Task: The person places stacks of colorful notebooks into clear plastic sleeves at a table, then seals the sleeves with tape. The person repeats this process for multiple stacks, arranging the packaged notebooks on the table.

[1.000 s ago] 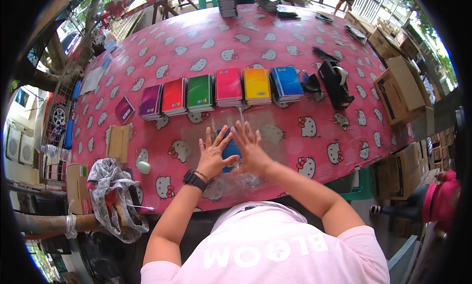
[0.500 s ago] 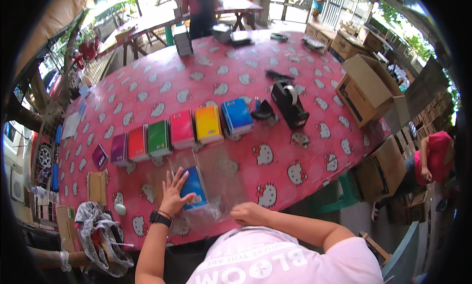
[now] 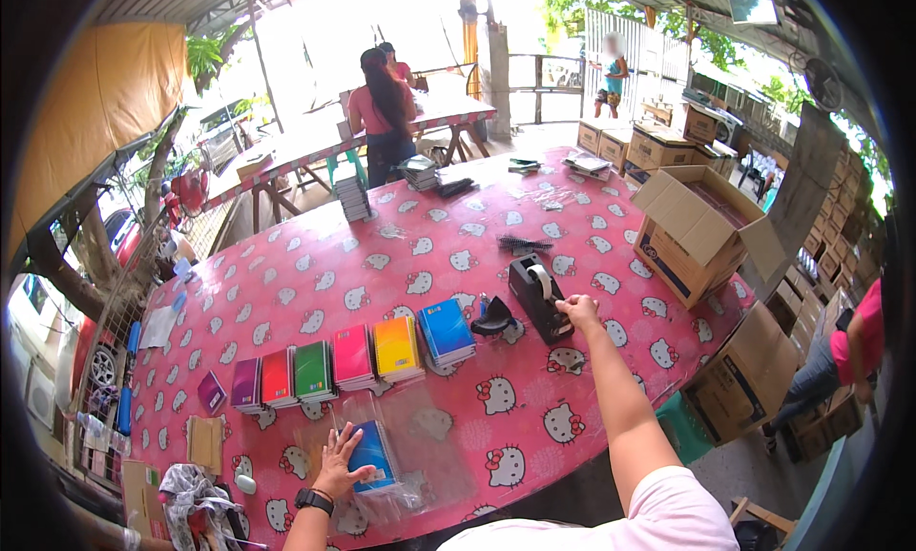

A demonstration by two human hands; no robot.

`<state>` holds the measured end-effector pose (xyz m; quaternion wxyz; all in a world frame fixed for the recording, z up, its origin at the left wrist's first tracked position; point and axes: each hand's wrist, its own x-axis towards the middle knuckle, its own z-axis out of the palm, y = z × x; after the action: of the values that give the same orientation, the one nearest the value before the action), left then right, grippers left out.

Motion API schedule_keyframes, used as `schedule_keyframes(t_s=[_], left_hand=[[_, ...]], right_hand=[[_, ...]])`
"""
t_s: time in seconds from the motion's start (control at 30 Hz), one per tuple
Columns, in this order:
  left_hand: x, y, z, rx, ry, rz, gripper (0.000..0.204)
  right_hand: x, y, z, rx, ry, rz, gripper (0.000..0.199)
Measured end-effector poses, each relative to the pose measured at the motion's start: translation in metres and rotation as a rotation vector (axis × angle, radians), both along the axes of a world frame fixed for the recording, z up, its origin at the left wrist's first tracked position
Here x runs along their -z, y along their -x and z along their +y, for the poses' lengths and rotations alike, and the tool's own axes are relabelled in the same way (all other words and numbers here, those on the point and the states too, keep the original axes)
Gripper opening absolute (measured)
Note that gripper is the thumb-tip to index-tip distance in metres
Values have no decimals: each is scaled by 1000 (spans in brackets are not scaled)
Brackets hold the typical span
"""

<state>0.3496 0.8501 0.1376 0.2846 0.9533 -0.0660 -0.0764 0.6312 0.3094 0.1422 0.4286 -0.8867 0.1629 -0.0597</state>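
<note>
Ideally the left hand, flat and open at lower left, pins the bagged blue notebook while the right hand, fingers pinched, pulls tape cleanly off the black tape dispenser at centre.

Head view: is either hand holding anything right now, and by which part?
Neither grips anything. The left hand lies flat on the bagged blue notebook, at its left edge. The right hand touches the tape dispenser at its front end.

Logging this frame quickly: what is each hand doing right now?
Left hand: open, fingers spread, flat on the blue notebook in its clear bag.
Right hand: at the black tape dispenser; grip cannot be told.
</note>
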Motion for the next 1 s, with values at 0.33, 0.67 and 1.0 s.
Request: schedule_keyframes(t_s=[0.33, 0.67, 1.0], left_hand=[[0, 6, 2, -19, 0, -36, 85], [7, 7, 2, -51, 4, -72, 83], [7, 8, 0, -118, 142, -137, 91]], right_hand=[[32, 80, 0, 102, -1125, 37, 9], [-45, 171, 324, -909, -716, 524, 28], [-67, 223, 371, -744, 750, 427, 63]])
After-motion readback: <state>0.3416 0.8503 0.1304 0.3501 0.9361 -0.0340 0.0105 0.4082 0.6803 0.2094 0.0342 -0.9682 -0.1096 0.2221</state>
